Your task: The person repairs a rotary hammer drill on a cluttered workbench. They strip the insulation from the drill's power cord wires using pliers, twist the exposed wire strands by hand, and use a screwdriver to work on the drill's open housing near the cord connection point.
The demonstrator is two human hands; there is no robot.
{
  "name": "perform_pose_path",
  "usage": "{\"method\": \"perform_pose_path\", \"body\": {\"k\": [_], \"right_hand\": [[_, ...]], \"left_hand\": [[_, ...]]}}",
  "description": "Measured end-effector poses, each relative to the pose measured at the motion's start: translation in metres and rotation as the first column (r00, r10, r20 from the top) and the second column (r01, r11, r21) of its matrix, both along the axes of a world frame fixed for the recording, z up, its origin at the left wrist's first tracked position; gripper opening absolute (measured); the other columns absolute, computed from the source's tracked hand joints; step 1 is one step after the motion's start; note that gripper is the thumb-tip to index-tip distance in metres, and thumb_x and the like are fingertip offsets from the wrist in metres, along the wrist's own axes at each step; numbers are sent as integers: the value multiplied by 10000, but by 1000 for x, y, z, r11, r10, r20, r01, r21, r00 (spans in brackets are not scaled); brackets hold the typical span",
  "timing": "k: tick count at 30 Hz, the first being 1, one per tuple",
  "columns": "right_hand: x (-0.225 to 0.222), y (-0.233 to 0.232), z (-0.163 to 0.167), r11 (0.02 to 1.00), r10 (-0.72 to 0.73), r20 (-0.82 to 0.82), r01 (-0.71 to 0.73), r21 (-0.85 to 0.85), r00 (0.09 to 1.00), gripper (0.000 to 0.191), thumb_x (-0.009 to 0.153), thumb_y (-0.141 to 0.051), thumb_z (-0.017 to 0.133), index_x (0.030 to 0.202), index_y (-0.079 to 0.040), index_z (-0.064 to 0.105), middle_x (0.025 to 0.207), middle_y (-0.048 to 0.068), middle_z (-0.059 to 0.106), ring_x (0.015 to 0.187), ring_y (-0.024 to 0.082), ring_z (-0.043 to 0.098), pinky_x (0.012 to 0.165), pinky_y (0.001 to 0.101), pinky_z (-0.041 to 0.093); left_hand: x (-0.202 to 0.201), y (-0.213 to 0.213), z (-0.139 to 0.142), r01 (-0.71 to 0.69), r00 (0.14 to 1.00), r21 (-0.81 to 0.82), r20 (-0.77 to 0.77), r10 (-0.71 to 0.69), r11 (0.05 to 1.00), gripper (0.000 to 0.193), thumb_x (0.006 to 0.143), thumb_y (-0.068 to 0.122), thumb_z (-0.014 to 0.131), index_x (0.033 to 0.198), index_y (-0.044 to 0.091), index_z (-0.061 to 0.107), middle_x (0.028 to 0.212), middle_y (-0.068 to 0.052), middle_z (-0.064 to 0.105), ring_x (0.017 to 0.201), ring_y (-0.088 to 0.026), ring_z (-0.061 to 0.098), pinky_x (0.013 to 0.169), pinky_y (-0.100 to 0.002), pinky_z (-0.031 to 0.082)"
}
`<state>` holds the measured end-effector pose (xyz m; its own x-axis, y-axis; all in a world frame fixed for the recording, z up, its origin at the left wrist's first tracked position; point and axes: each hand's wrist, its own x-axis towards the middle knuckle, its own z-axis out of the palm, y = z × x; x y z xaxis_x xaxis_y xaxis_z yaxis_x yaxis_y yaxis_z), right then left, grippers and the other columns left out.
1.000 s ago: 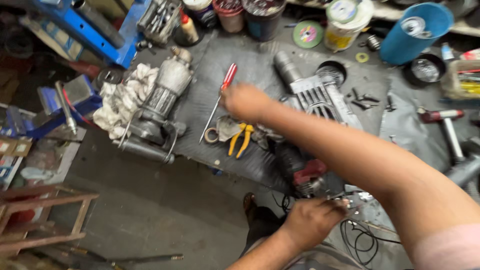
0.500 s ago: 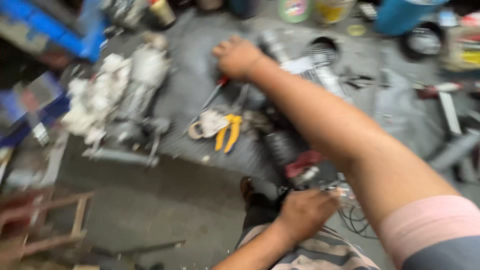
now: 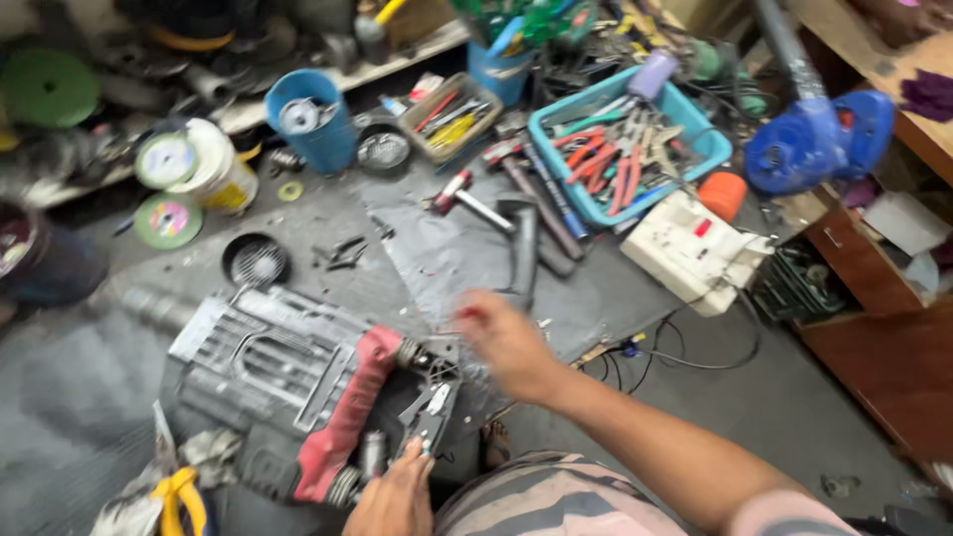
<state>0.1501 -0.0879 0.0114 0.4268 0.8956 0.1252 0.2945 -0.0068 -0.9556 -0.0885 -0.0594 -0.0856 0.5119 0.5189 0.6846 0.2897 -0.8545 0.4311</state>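
A big grey power tool (image 3: 258, 362) with a red grip (image 3: 347, 422) lies on the dark mat in front of me, its rear end opened. My left hand (image 3: 392, 501), at the bottom edge, pinches a black switch part (image 3: 429, 415) hanging from that open end. My right hand (image 3: 508, 342) hovers, blurred, just right of the tool. Its fingers are closed around what looks like a red-handled screwdriver (image 3: 467, 314); only the red end shows.
Yellow-handled pliers (image 3: 179, 496) lie at the lower left. Behind are a hammer (image 3: 516, 238), a teal tray of hand tools (image 3: 625, 149), a white socket box (image 3: 695, 248), a blue blower (image 3: 814, 149), a blue cup (image 3: 313, 119) and wooden drawers (image 3: 864, 268).
My right hand reached to the red-handled screwdriver beside the pliers, then came back over the tool's open end. The view swung right. My left hand stayed at the tool's rear.
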Motion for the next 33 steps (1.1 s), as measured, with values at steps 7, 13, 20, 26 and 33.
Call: {"method": "perform_pose_path", "body": {"k": [7, 13, 20, 26, 33], "right_hand": [[137, -99, 0, 555, -421, -648, 745, 370, 635, 327, 1103, -463, 444, 1047, -143, 480, 778, -15, 478, 630, 118, 467, 577, 288, 414], [162, -99, 10, 687, -83, -932, 698, 203, 353, 343, 1147, -456, 491, 938, -184, 491, 690, -43, 382, 576, 110, 370, 509, 273, 324], [56, -24, 2, 917, -395, 90, 399, -31, 914, 372, 1059, -339, 510, 1304, -65, 561, 900, 142, 604, 774, 283, 588, 682, 422, 464], [0, 27, -2, 946, -318, 861, 70, 317, 398, 561, 782, -451, 642, 1238, -126, 602, 1063, 127, 689, 1029, 281, 673, 848, 391, 509], [-84, 58, 9, 934, 185, 845, -357, 7, 502, 545, 779, -434, 650, 1230, -131, 611, 1077, 122, 688, 1041, 282, 670, 855, 399, 510]], "left_hand": [[18, 17, -20, 187, 980, -66, -62, -191, 980, 219, 880, 154, 715, 1082, 77, 681, 1125, -144, 753, 1038, -253, 735, 737, -280, 558], [21, 11, 6, -1, 993, 29, -121, 5, 1000, 163, 808, 199, 808, 940, 140, 731, 988, -60, 816, 637, -135, 731, 532, -292, 495], [9, 30, 68, -32, 980, 488, 189, -70, 872, 182, 905, 166, 783, 1025, 53, 706, 997, -85, 759, 653, -137, 700, 580, -259, 525], [-20, 53, 93, 273, 962, 312, -92, -257, 910, 174, 906, 160, 751, 1049, 72, 708, 1031, -84, 751, 735, -163, 700, 644, -290, 529], [-46, 84, 106, 473, 790, -159, -359, -497, 867, 182, 906, 154, 714, 1077, 94, 711, 1070, -82, 743, 832, -192, 699, 719, -326, 535]]}}
